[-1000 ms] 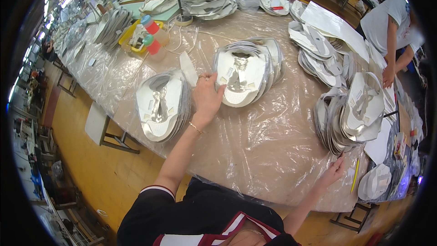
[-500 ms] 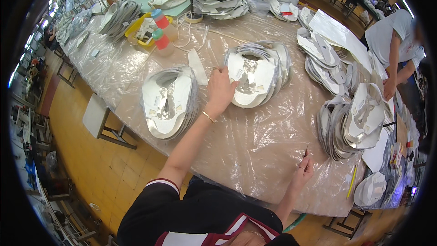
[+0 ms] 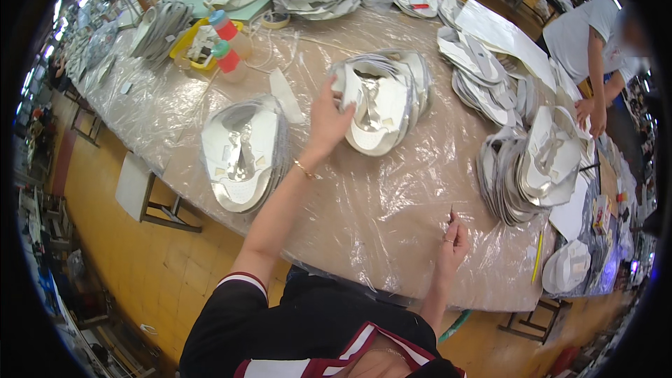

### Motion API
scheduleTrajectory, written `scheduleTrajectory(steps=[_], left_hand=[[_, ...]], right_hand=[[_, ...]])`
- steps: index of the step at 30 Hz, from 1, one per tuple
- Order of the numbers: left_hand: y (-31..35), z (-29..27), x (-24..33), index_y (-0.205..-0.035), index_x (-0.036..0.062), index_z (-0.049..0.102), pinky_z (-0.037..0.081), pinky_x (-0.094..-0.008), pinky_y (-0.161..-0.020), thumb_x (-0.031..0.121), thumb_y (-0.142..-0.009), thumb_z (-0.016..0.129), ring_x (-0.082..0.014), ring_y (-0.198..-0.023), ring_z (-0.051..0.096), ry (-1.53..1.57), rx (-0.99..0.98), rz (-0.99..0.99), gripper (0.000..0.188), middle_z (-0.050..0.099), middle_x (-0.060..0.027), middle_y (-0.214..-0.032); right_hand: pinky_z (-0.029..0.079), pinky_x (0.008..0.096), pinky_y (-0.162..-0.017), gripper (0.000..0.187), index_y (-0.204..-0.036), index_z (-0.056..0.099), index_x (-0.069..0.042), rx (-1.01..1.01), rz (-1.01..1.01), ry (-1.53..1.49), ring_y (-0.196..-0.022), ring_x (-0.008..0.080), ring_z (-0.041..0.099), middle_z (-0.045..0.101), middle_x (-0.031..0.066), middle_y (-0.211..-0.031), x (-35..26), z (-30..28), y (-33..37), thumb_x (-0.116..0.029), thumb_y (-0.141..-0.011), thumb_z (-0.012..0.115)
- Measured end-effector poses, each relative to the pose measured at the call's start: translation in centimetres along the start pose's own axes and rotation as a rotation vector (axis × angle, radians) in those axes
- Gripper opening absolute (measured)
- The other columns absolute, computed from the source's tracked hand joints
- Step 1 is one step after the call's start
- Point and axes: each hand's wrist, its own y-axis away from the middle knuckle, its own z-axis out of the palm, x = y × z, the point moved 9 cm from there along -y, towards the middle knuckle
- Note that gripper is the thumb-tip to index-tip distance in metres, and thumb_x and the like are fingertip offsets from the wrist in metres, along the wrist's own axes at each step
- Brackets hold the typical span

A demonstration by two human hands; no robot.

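My left hand (image 3: 329, 119) grips the left edge of the top white shoe upper (image 3: 383, 129) on the middle stack, its thumb over the piece and that edge bent up. More shoe uppers lie fanned beneath and behind it. My right hand (image 3: 453, 239) is closed on a small, dark, thin pointed tool (image 3: 451, 215) with its tip up, just above the table; its exact kind is too small to tell. Left of my left forearm lies another stack of white shoe uppers (image 3: 241, 157), with silvery parts in the middle.
A plastic-covered table (image 3: 364, 217) carries tall stacks of uppers (image 3: 525, 161) at the right and a yellow pencil-like stick (image 3: 537, 257). Farther back stand bottles with red bands (image 3: 227, 59) and a yellow tray (image 3: 183, 47). A co-worker (image 3: 588, 45) handles pieces at the far right.
My left hand has closed further around the top upper's left edge and bent it up. My right hand still holds the pointed tool. The whole view has shifted slightly.
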Motion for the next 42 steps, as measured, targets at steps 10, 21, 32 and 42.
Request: scheduleTrajectory(steps=[10,21,32,42], left_hand=[[6.7,-3.4,8.0,-0.121,-0.0094,0.054,0.047,-0.0249,-0.087,0.005,-0.091,0.062,-0.012,-0.098,0.059,0.685,-0.086,0.051,0.033,0.064,-0.0101,-0.107],[14.7,2.3,6.4,-0.136,-0.0029,0.038,0.05,-0.0376,-0.094,0.006,-0.09,0.055,-0.0261,-0.108,0.061,1.327,-0.716,-0.485,0.05,0.054,-0.0176,-0.128],[15.9,2.1,5.7,-0.139,-0.0098,0.033,0.051,-0.0488,-0.096,0.013,-0.098,0.042,-0.0413,-0.111,0.06,1.507,-0.954,-0.727,0.048,0.05,-0.0299,-0.131],[17.9,3.5,4.3,-0.139,-0.0075,0.035,0.052,-0.0475,-0.095,0.018,-0.099,0.042,-0.0397,-0.106,0.063,1.452,-1.017,-0.959,0.047,0.052,-0.026,-0.131]], right_hand=[[0.03,0.018,-0.056,0.065,-0.137,0.047,0.0,-0.291,-0.009,-0.738,-0.057,0.0023,0.035,0.058,0.0065,-0.128,-6.9,4.3,0.5,-0.038,-0.088,0.07],[0.051,0.0233,-0.077,0.027,-0.108,0.06,0.005,-0.06,-0.059,-0.468,-0.088,0.0096,0.063,0.067,0.0081,-0.102,-13.9,4.8,1.0,0.001,-0.084,0.071],[0.049,0.0217,-0.076,0.022,-0.108,0.06,0.005,-0.022,0.009,-0.439,-0.084,0.0074,0.061,0.068,0.0061,-0.097,-13.4,6.2,2.1,-0.002,-0.088,0.066],[0.053,0.0289,-0.075,0.056,-0.127,0.053,0.003,0.272,-0.43,0.377,-0.097,0.0223,0.059,0.046,0.0134,-0.116,-17.2,4.0,4.1,-0.012,-0.079,0.078]])
